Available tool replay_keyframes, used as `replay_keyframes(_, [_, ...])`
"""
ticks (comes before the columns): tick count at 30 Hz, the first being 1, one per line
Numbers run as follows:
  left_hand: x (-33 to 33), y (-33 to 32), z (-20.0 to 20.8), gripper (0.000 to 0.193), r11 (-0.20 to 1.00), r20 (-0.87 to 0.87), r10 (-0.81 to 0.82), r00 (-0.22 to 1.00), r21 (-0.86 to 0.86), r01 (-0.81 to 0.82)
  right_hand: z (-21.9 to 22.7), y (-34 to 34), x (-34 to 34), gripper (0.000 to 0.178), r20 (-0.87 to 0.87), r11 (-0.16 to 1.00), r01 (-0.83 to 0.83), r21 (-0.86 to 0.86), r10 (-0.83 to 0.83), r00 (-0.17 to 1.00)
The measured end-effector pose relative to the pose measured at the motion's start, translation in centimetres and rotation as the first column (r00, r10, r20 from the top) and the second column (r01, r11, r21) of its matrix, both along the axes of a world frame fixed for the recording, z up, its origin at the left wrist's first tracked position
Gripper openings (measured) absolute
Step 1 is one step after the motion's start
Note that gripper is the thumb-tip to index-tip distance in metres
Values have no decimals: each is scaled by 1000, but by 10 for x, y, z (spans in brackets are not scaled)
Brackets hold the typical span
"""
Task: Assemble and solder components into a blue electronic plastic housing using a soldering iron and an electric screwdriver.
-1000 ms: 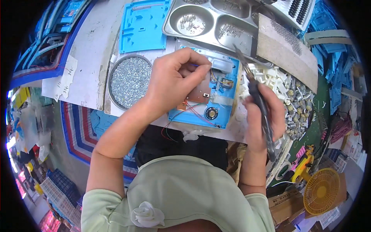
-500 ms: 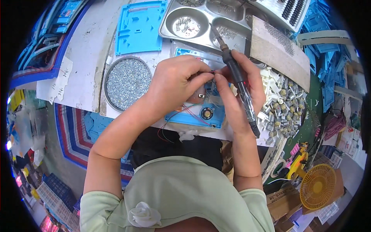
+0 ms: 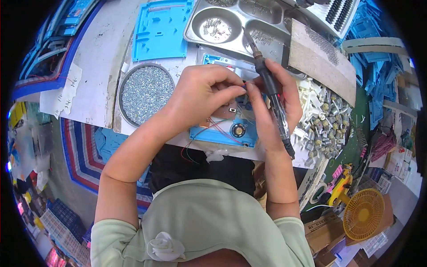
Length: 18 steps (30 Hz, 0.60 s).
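Observation:
My right hand point(image 3: 280, 100) has a black-handled soldering iron point(image 3: 269, 82) lying across it, its metal tip pointing up and away over the steel tray. The thumb and index finger of that hand also come together close to my left fingertips. My left hand point(image 3: 202, 91) pinches something tiny and dark, perhaps a wire end; the fingers mostly hide it. Beneath both hands lies a blue plastic casing point(image 3: 209, 135) with a round black speaker point(image 3: 238, 130), a brown circuit board point(image 3: 224, 112) and thin red wires point(image 3: 216, 124).
A round dish of small metal screws point(image 3: 147, 95) stands left, below a blue plastic panel point(image 3: 161, 33). A steel compartment tray point(image 3: 235, 22) with springs sits at the back. Right are a grey board point(image 3: 322, 58), white plastic parts point(image 3: 307, 98), small motors point(image 3: 327, 129) and a yellow fan point(image 3: 364, 213).
Both hands stay together over the casing. The right hand and soldering iron have shifted very slightly left; the pinching fingers have barely moved.

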<state>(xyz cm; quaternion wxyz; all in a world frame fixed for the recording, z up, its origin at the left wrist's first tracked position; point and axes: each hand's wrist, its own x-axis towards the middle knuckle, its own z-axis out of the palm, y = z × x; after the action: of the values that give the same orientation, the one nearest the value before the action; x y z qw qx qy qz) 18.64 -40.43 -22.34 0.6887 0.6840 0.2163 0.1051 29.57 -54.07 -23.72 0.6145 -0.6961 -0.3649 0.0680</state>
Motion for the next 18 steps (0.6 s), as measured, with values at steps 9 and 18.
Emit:
replay_keyframes(9, [2, 2, -2, 10, 999, -7, 23, 1000, 25, -23, -4, -8, 0, 48, 131, 999, 39, -37, -34, 991])
replay_keyframes(18, [6, -2, -16, 13, 697, 99, 45, 994, 710, -102, 19, -73, 21, 34, 280, 997, 39, -59, -21, 960])
